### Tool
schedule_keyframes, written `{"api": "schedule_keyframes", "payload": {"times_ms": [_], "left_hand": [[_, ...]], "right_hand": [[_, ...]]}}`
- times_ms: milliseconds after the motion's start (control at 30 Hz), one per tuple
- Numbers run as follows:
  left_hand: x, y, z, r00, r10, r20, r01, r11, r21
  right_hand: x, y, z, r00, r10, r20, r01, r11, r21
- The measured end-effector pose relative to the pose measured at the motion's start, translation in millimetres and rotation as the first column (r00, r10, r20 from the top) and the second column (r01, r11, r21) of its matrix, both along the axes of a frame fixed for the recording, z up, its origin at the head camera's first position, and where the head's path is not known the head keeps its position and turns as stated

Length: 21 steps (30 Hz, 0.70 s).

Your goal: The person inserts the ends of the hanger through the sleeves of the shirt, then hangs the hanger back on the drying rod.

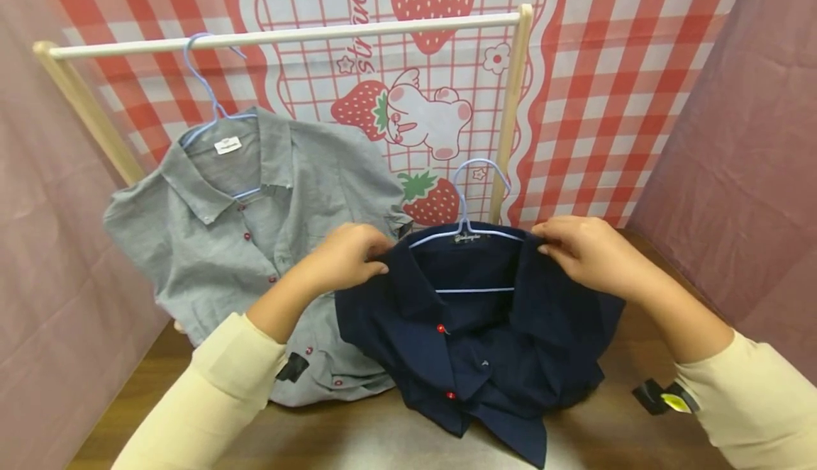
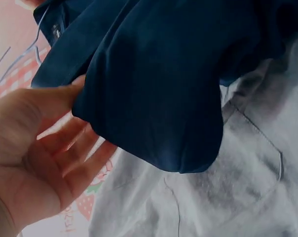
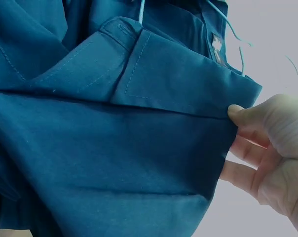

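A navy shirt (image 1: 408, 328) with red buttons is on a pale blue wire hanger (image 1: 466, 225), whose hook points up and hangs free of the rail. At the shirt's left shoulder side in the head view, my left hand (image 1: 347, 261) pinches the cloth beside the collar. My right hand (image 1: 590, 250) pinches the opposite shoulder by the collar. In the left wrist view the thumb of my left hand (image 2: 45, 148) lies on the navy cloth, fingers behind it. The right wrist view shows my right hand (image 3: 272, 148) with its thumb at the collar's edge.
A wooden rack with a white rail (image 1: 357, 30) stands behind. On it hangs a grey shirt (image 1: 345, 165) on another blue hanger (image 1: 201, 76), left of the navy shirt. A strawberry-print cloth (image 1: 600, 101) backs the brown table (image 1: 147, 399); pink cloth (image 1: 734, 144) lines the sides.
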<state>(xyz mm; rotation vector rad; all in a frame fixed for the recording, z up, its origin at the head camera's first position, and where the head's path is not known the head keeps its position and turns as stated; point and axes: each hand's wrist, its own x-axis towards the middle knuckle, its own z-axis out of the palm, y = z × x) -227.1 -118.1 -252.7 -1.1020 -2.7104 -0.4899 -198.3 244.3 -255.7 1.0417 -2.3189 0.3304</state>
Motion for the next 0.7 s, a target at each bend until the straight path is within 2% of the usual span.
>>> {"api": "schedule_keyframes", "payload": {"times_ms": [100,167,367,500,600,700], "left_hand": [[2.7,-4,1.5,0.998,0.047,-0.041,-0.047,0.999,-0.001],[3.2,-6,2.0,0.999,0.032,-0.041,-0.032,0.999,0.010],[4.2,-14,1.6,0.994,-0.108,0.001,0.108,0.994,0.004],[10.6,-20,6.4,0.986,-0.164,-0.014,0.164,0.986,0.010],[14.8,-26,9.1,0.986,-0.154,-0.064,0.156,0.987,0.025],[16.5,-34,9.8,0.989,-0.114,-0.090,0.119,0.992,0.051]], "right_hand": [[-0.7,-1,0.6,1.000,0.003,-0.018,-0.004,1.000,-0.027],[-1.5,-3,0.3,1.000,0.012,-0.028,-0.013,0.999,-0.043],[-4.0,-6,-2.2,0.998,0.047,-0.036,-0.049,0.997,-0.061],[-3.7,-5,0.6,0.997,0.071,0.028,-0.068,0.993,-0.098],[-1.7,-3,6.3,0.991,0.072,0.109,-0.059,0.991,-0.118],[0.3,0,11.6,0.989,0.053,0.140,-0.035,0.991,-0.126]]}}
